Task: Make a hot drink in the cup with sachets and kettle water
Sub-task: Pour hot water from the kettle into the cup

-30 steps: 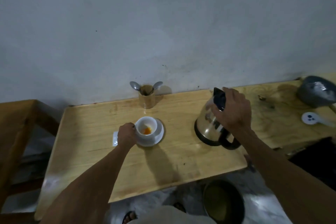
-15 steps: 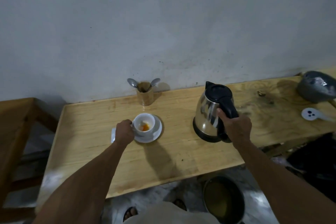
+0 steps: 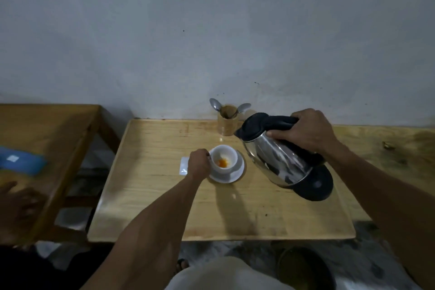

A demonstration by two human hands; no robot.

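A white cup point(image 3: 223, 160) holding orange powder stands on a white saucer point(image 3: 236, 175) in the middle of the wooden table point(image 3: 153, 207). My left hand point(image 3: 199, 166) grips the cup at its left side, over its handle. My right hand point(image 3: 308, 132) is closed on the black handle of a steel kettle point(image 3: 277, 162), which is lifted and tilted left, its spout just right of and above the cup. No water is visible pouring. A white sachet point(image 3: 183, 168) lies flat left of the cup, partly under my left hand.
A wooden holder point(image 3: 227, 122) with two spoons stands at the wall behind the cup. A second wooden table point(image 3: 47, 125) with a blue object point(image 3: 21, 163) is at left. A dark round pot point(image 3: 303, 268) sits on the floor below the table's front edge.
My right hand took the kettle by its handle, lifted it and tilted it left toward the cup. My left hand stayed on the cup. The view has shifted left.
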